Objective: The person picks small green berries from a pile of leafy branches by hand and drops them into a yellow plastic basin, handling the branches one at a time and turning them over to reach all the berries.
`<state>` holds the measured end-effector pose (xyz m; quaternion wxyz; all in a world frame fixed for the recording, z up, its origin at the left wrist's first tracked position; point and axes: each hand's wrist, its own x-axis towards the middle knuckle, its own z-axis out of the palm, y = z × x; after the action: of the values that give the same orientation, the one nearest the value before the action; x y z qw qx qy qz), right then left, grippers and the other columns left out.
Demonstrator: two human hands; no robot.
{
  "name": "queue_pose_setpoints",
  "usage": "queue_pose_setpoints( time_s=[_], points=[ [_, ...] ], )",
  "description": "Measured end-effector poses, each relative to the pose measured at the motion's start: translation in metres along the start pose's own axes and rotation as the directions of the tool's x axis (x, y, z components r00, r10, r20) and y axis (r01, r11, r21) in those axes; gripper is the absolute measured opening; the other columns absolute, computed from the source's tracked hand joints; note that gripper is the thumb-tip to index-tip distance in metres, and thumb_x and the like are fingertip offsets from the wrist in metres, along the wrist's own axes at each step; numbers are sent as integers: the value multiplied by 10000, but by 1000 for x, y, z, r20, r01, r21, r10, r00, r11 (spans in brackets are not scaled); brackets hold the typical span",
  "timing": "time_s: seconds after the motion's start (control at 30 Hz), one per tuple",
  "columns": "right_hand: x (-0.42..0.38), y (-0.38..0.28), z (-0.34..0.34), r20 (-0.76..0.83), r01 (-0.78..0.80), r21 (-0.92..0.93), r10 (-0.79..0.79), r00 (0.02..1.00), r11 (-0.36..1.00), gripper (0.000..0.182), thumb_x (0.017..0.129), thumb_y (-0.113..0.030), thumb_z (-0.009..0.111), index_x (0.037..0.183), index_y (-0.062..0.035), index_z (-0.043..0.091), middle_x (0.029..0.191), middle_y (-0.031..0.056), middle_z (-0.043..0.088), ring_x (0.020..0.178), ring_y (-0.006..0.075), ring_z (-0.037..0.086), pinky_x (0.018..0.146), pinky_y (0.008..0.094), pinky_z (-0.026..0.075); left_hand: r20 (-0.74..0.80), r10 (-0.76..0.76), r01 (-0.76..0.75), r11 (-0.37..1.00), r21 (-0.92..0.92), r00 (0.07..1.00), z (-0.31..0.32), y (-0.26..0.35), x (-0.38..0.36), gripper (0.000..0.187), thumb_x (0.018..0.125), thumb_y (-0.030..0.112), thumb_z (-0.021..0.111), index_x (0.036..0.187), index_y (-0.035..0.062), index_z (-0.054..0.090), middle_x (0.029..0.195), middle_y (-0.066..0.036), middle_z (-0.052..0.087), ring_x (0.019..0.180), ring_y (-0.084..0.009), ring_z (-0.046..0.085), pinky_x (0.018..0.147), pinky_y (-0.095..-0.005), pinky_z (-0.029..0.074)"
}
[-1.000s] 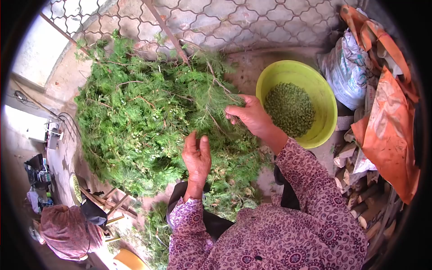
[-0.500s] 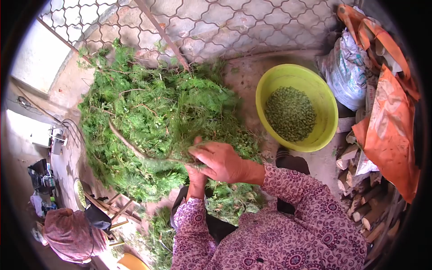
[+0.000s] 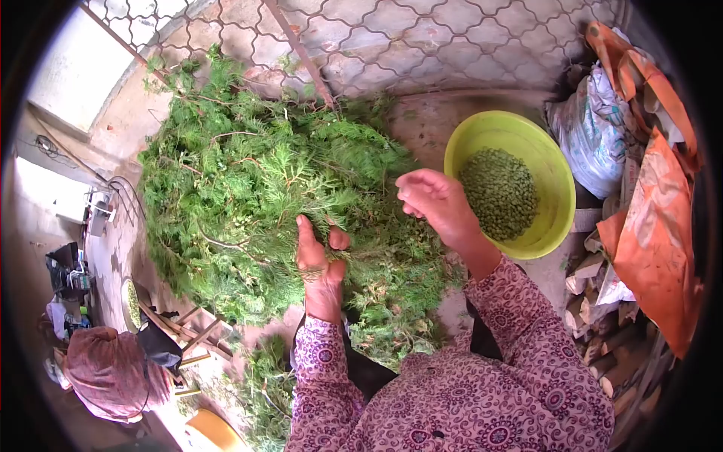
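Note:
A large heap of green feathery branches (image 3: pixel 233 181) lies on the floor before me. My left hand (image 3: pixel 320 260) is over the heap's lower part, its fingers apart among leafy sprays; I see nothing gripped in it. To its upper right, my right hand (image 3: pixel 437 203) hangs between the heap and the basin, fingers curled together; whatever they may hold is too small to make out. Small green pieces (image 3: pixel 498 193) cover the bottom of the yellow-green basin (image 3: pixel 559 188), just right of my right hand.
Wire mesh (image 3: pixel 422 45) runs along the back. White sacks (image 3: pixel 591 135), an orange sheet (image 3: pixel 651 248) and stacked firewood (image 3: pixel 617 350) line the right side. Another person (image 3: pixel 113 373) is at lower left, near a wooden stool (image 3: pixel 197 331) and an orange-yellow container (image 3: pixel 213 431).
My hands have come apart, the right one moving up and right toward the basin. The bare curved stem that was at my hands is no longer there. The view has shifted slightly.

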<state>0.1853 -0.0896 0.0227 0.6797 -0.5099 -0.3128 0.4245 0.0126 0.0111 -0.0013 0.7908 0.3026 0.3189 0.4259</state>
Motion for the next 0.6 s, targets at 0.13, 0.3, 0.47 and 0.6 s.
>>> queue_pose_setpoints(
  time_s=[0.13, 0.3, 0.47, 0.6],
  points=[
    [-4, 5, 1, 164, -14, -92, 29, 986, 996, 211, 791, -89, 619, 971, 2, 561, 814, 18, 573, 721, 74, 537, 656, 203, 444, 81, 21, -3, 978, -209, 996, -14, 3, 10, 298, 875, 383, 481, 912, 87, 466, 742, -31, 492, 521, -132, 391, 491, -284, 324],
    [-2, 16, 1, 291, 96, -388, 23, 956, 917, 397, 684, -186, 725, 1009, -26, 563, 928, 50, 586, 881, 125, 535, 750, 263, 446, 14, -16, 20, 946, -323, 1000, -17, 4, 14, 252, 890, 360, 457, 914, 109, 461, 739, -33, 486, 514, -132, 376, 490, -279, 313],
    [-1, 31, 10, 488, 414, -550, -122, 864, 725, 438, 627, -236, 703, 1003, -50, 577, 966, 120, 581, 915, 233, 558, 729, 302, 470, -42, -54, 38, 946, -321, 998, -14, 6, 13, 242, 904, 341, 430, 944, 103, 445, 763, -63, 477, 538, -131, 382, 504, -278, 333],
    [-1, 35, 16, 463, 375, -561, -96, 881, 738, 333, 658, -213, 668, 930, -34, 598, 879, 115, 596, 797, 233, 586, 641, 307, 486, -48, -103, 77, 919, -386, 993, -16, 7, 12, 225, 919, 316, 402, 971, 99, 430, 783, -71, 480, 555, -130, 387, 508, -277, 345]
  ],
)
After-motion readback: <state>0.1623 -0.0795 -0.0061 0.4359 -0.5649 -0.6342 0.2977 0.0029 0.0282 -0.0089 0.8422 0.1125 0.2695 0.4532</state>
